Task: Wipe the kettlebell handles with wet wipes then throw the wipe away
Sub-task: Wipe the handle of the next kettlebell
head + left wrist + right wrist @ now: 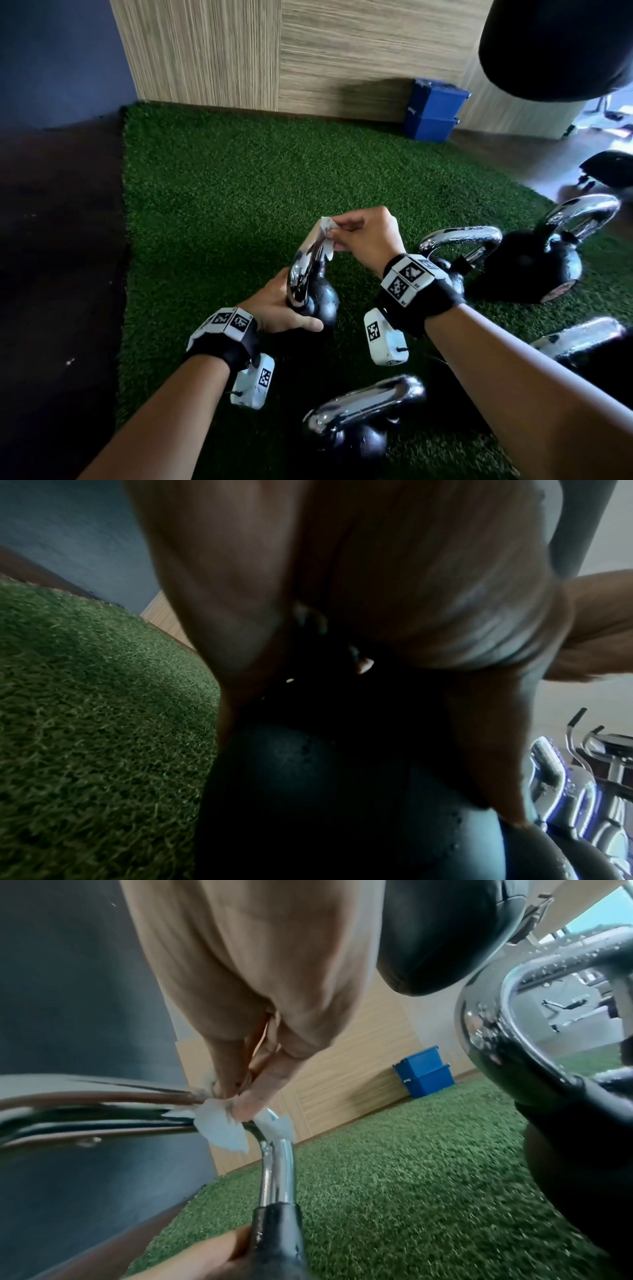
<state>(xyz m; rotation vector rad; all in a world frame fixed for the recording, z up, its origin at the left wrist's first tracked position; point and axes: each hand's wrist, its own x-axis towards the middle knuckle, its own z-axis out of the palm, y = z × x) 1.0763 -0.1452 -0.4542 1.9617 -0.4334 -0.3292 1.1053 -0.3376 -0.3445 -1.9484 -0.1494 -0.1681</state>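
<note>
A small black kettlebell (320, 299) with a chrome handle (303, 270) is tilted over the green turf. My left hand (281, 308) grips its ball from the left; in the left wrist view the dark ball (308, 791) sits under my palm. My right hand (363, 236) pinches a white wet wipe (325, 236) against the top bend of the handle. In the right wrist view the wipe (222, 1129) is wrapped on the chrome handle (277, 1172) under my fingertips (250, 1102).
Several other chrome-handled kettlebells stand on the turf (222, 192): one near me (356, 425), two at right (459, 250) (548, 253). Blue boxes (433, 109) sit by the wooden wall. A black hanging bag (561, 44) fills the top right. Dark floor lies to the left.
</note>
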